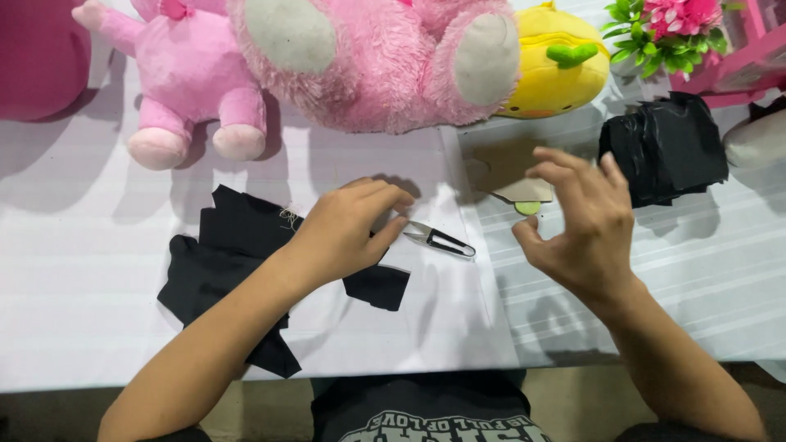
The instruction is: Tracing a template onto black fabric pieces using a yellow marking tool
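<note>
Thread snips are touched by the left hand on the white table beside cut black cloth, while nothing is held by the half-curled right hand.

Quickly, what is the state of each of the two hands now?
Left hand: loosely curled, empty, resting on black fabric beside thread snips.
Right hand: open, empty, raised.

Both forearms are bare to the elbow, no sleeves, rings or watch showing. A black T-shirt carries pale grey printed lettering.
</note>
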